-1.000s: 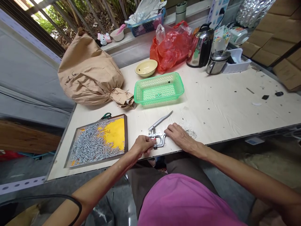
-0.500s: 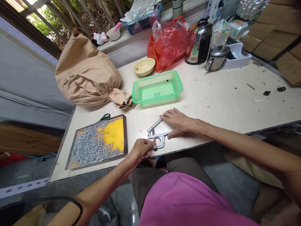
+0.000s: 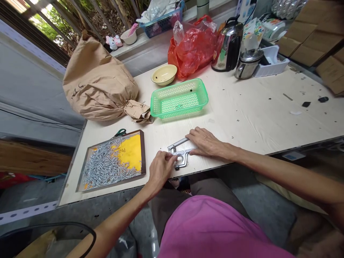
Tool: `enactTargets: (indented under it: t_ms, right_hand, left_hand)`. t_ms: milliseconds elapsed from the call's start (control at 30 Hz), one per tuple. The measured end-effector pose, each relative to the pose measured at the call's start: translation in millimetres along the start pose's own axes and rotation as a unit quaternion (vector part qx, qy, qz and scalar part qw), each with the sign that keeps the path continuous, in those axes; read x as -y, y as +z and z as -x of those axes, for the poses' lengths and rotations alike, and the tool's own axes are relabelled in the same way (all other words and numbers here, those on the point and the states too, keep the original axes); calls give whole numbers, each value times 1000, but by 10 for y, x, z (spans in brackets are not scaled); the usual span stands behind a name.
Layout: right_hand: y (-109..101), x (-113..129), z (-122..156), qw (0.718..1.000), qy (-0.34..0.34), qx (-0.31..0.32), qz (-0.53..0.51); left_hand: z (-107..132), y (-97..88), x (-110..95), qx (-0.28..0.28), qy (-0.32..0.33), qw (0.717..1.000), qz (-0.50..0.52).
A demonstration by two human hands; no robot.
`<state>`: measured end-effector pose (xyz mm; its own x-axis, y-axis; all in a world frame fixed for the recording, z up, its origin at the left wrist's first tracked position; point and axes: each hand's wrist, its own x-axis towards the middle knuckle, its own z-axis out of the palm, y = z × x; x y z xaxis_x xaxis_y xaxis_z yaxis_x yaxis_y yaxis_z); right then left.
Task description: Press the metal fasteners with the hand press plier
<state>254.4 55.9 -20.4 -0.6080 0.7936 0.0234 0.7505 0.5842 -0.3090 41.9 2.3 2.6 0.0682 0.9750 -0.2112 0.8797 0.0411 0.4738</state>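
Note:
Grey metal snap fastener pliers lie on the table near its front edge, jaws toward the left. My right hand is wrapped round their two handles, thumb on the lower one and fingers over the upper one. A small spring shows between the handles by the jaw. My left hand is closed in a pinch at the jaw end; its fingers cover part of the jaw, and whatever they hold is hidden. Left of it stands a shallow tray with many small silvery metal pieces heaped over a yellow base.
Beyond the pliers sits a green plastic basket, with a cream bowl behind it. A large brown sack, a red plastic bag and a steel kettle line the back. Green-handled scissors lie behind the tray.
The pliers' handles have come closer together as my right hand squeezed. My left fingers moved up along the jaw, and the red bit seen there before is now out of sight.

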Motion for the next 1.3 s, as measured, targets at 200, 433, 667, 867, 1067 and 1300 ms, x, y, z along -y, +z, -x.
enactTargets:
  t_ms: [200, 433, 667, 867, 1067, 1300]
  right_hand:
    - [-97, 59, 52, 999, 15, 28, -25]
    - [-124, 35, 24, 998, 37, 43, 3]
    - [41, 47, 17, 998, 38, 52, 14]
    - [-20, -53, 14, 999, 20, 20, 24]
    - [-9, -299, -46, 998, -47, 7, -39]
    - [53, -381, -274, 999, 5, -48, 25]
  left_hand:
    - [-322, 88, -251, 44, 245, 950, -189]
    - [-523, 58, -354, 95, 243, 938, -226]
    - [-573, 114, -342, 89, 244, 944, -202]
    - [-510, 100, -341, 67, 235, 946, -212]
    - [-144, 471, -216, -30, 300, 944, -137]
    - [102, 809, -288, -45, 284, 956, -63]
